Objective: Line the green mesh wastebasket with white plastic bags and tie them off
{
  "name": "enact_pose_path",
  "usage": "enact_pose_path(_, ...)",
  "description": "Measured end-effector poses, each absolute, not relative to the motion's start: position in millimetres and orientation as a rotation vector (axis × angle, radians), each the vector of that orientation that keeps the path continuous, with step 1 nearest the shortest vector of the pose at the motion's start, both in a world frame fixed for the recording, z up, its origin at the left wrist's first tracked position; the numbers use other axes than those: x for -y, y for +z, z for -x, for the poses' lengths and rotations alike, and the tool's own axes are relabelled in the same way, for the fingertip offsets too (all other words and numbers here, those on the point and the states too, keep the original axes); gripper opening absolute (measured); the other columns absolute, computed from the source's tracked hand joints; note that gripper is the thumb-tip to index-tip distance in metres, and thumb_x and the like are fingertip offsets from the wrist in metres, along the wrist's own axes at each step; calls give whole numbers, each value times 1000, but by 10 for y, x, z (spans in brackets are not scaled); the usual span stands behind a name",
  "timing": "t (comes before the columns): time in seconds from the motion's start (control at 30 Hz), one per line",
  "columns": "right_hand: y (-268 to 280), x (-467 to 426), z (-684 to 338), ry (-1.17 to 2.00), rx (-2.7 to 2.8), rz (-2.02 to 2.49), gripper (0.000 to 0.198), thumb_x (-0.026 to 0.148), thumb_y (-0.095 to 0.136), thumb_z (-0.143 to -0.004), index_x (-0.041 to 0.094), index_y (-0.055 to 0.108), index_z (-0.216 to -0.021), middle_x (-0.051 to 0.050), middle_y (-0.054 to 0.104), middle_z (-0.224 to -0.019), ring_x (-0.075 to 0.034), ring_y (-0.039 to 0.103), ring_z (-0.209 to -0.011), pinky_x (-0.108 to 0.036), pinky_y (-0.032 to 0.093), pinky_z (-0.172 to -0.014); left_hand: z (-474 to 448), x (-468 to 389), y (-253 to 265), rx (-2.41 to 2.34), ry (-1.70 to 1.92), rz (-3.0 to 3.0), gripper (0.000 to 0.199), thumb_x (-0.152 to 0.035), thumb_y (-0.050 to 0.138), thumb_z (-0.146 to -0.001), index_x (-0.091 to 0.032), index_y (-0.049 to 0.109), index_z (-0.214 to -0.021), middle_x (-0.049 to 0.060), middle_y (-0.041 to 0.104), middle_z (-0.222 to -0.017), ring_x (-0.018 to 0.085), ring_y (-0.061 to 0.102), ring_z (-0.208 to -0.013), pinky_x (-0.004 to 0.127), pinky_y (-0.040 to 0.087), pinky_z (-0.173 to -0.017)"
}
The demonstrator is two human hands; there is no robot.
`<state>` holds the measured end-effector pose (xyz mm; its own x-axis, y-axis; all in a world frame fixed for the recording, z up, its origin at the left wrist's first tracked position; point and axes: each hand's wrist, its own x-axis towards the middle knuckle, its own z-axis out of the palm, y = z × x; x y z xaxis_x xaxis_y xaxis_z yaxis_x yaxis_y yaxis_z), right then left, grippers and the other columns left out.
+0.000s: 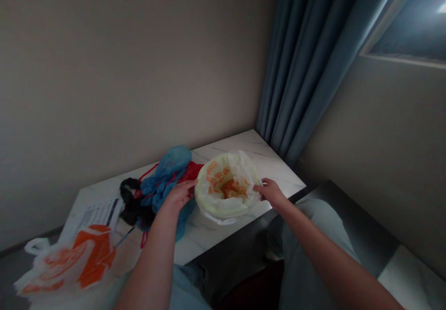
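Note:
A round, pale yellow-green bin stands on the white marbled table. Lining it is a translucent white plastic bag with orange print, its edge folded out over the rim. My left hand is at the bin's left side, fingers closed on the rim and the bag's edge. On the right side, my right hand pinches the rim and the bag's edge between thumb and fingers. Behind my left forearm lies a heap of crumpled blue plastic bags with red drawstrings, beside a red bag and a black bag.
The marbled table runs along the wall. A white plastic bag with orange print lies at its near left, over a printed sheet. A blue-grey curtain hangs at the right. My knees are close to the table's front edge.

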<state>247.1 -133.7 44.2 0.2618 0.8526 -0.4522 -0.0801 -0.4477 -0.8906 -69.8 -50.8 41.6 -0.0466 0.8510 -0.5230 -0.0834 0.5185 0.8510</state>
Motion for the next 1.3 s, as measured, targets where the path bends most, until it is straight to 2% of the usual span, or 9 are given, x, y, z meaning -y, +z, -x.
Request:
enact_pose_path(0.13,403,1370,-2419,1343,706,1645,18,10,69,-72,19,54,-78,3,57,-52,-9,47,-38,-23,41,-39,674,508,408,-1466,943,-819,30,-30,87,-55,-14,72,-76,5,73,-75,14,63,-64,24,47,-59)
enact_pose_path(0.3,353,1436,-2362,1488,689,1611,9,14,68,-73,16,60,-76,-3,64,-63,-11,53,-47,-23,44,-43,573,547,442,-1451,982,-824,34,-36,86,-55,-15,71,-78,6,73,-76,17,64,-65,28,50,-65)
enact_pose_path(0.5,446,1471,-2489,1645,863,1663,15,27,69,-77,16,66,-86,-9,71,-77,-16,61,-59,-26,47,-49,572,565,429,-1408,882,-750,27,-36,80,-66,-15,70,-80,7,72,-73,19,65,-63,29,51,-60)
enact_pose_path(0.67,498,1383,-2639,1588,779,1633,21,36,63,-84,17,65,-90,-10,71,-90,-17,63,-67,-26,49,-55,687,620,472,-1389,724,-590,22,-38,73,-78,-16,67,-79,5,68,-67,16,62,-55,26,51,-52)
enact_pose_path(0.83,481,1205,-2641,1583,586,1456,18,33,60,-86,16,65,-87,-8,68,-83,-16,61,-67,-25,51,-58,809,740,570,-1301,603,-528,16,-32,72,-80,-16,68,-84,7,69,-74,17,66,-60,28,55,-56)
enact_pose_path(0.97,490,1124,-2554,1525,522,1501,9,23,62,-84,15,65,-83,-9,69,-83,-17,63,-70,-27,53,-60,872,818,551,-1239,562,-511,10,-25,71,-81,-16,69,-84,6,70,-73,16,66,-61,26,55,-58)
enact_pose_path(1.07,506,1117,-2500,1437,556,1561,6,20,62,-82,16,64,-78,-7,67,-76,-15,61,-65,-24,51,-56,878,863,508,-1260,557,-556,14,-26,75,-77,-16,69,-84,6,70,-75,15,66,-64,24,53,-59)
enact_pose_path(1.2,506,1136,-2457,1339,612,1635,9,21,64,-79,16,61,-73,-3,62,-66,-12,56,-58,-21,46,-50,879,913,451,-1262,594,-655,28,-35,84,-68,-16,64,-72,-1,59,-57,9,52,-46,20,43,-47)
enact_pose_path(1.3,475,1152,-2434,1242,680,1707,10,20,65,-77,16,59,-71,0,57,-60,-11,53,-54,-20,42,-47,885,936,402,-1234,636,-714,32,-36,87,-62,-15,64,-69,-4,54,-52,7,44,-42,20,38,-45)
